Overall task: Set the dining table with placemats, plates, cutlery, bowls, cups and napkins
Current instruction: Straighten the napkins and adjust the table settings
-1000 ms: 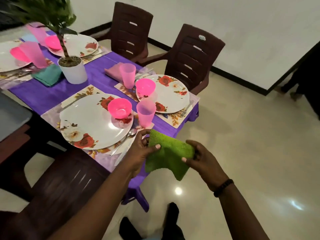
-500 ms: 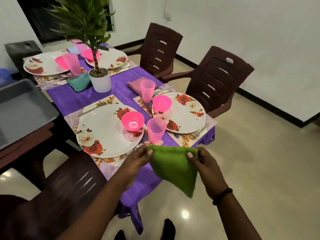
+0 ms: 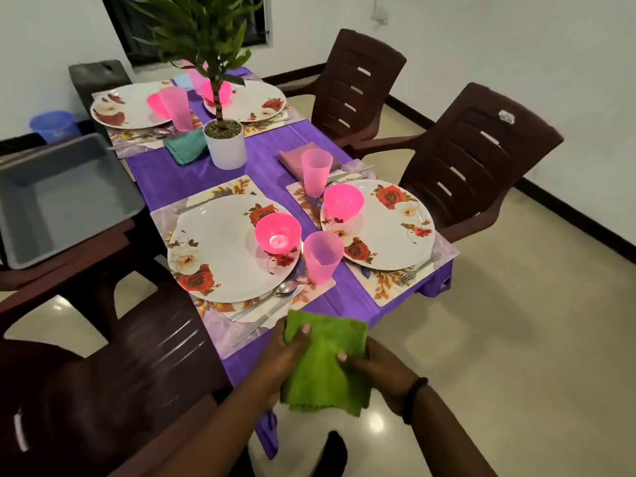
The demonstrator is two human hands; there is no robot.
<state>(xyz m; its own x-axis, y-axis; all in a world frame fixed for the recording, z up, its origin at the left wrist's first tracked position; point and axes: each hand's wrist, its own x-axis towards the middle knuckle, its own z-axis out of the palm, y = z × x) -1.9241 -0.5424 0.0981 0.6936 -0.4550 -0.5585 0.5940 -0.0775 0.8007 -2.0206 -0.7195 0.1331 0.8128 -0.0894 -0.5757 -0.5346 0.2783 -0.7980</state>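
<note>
- We see the bench (image 3: 261, 173), under a purple cloth, set with four places; brown chairs (image 3: 478, 160) stand along its right side.
- A grey tub (image 3: 62, 197) sits on a side surface to the left.
- A potted plant (image 3: 225, 146) stands mid-bench.
- Near plate (image 3: 220, 256) lies on its mat (image 3: 237, 313), with a pink bowl (image 3: 277, 232) on its right part.
- A pink cup (image 3: 321, 258) stands just right of that bowl.
- Spoon (image 3: 275, 292) and knife (image 3: 268, 316) lie on the mat at the plate's near edge.
- The green napkin (image 3: 325, 366) is held at the bench's near end, just beyond the mat.
- Left grip (image 3: 282, 366): thumb on top, fingers under, pinching the napkin's left side.
- Right grip (image 3: 382, 373): thumb pinching the napkin's right side.
</note>
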